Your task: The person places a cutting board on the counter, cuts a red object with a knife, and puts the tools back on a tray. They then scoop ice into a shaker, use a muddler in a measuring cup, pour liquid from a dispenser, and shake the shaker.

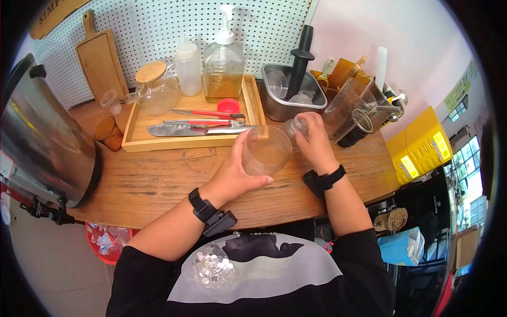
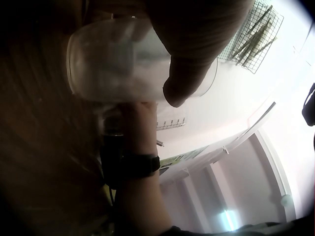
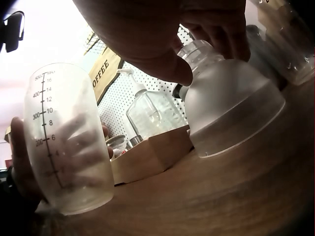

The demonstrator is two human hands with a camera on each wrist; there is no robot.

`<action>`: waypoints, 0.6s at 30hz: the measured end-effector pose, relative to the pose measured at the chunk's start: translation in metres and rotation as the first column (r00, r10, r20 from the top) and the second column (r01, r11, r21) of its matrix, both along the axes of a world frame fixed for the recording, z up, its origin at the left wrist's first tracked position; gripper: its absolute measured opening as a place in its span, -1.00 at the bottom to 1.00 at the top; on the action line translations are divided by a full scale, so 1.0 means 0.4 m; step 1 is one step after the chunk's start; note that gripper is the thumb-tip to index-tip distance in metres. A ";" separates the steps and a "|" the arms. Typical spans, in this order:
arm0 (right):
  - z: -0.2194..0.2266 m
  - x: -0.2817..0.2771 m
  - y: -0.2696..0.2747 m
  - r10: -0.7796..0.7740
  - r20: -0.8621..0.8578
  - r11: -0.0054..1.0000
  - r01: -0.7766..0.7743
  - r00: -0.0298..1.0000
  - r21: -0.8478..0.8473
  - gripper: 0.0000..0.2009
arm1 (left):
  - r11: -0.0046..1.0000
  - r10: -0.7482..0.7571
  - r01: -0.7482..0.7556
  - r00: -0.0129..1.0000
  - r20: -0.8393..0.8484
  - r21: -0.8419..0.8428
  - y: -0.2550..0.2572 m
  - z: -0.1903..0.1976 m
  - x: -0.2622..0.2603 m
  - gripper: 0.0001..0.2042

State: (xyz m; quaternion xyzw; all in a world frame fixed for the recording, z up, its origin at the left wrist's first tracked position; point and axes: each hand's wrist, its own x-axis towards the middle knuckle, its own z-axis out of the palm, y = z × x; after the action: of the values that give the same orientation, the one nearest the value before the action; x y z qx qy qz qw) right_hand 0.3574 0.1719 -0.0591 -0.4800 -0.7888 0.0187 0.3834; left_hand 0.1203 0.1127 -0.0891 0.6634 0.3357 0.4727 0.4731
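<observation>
My left hand (image 1: 237, 171) grips a clear cup (image 1: 266, 150) with its fingers and thumb spread around the side. In the right wrist view, this cup (image 3: 69, 142) carries printed measuring marks. My right hand (image 1: 316, 145) pinches the narrow neck of a clear dome-shaped lid (image 3: 231, 103), just right of the cup and apart from it. The lid's wide rim faces down near the wooden table. In the left wrist view the cup (image 2: 118, 64) lies across the picture, with the left thumb over it.
Behind the hands is a wooden tray (image 1: 185, 144) with a knife, tongs, a pump bottle (image 1: 224, 68) and a teapot (image 1: 157, 92). A metal bin (image 1: 288, 112) and tall clear cups (image 1: 346, 108) stand at the back right. A steel urn (image 1: 53, 137) is at the left.
</observation>
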 end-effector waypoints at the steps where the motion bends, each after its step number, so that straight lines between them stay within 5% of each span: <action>1: 0.001 0.000 -0.002 0.005 0.001 1.000 -0.005 1.000 -0.001 -0.61 | 1.000 -0.001 0.001 1.000 -0.009 0.016 0.000 0.000 0.000 0.10; 18: 0.004 0.013 -0.034 -0.066 -0.002 0.998 0.066 0.998 0.013 -0.60 | 0.999 0.025 -0.024 0.999 -0.025 0.043 -0.005 0.000 0.003 0.07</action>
State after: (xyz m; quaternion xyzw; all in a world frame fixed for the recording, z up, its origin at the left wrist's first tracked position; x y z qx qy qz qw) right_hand 0.3624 0.1583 -0.0574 -0.5032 -0.7725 0.0015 0.3872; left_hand 0.1215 0.1107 -0.0890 0.6751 0.3397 0.4771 0.4486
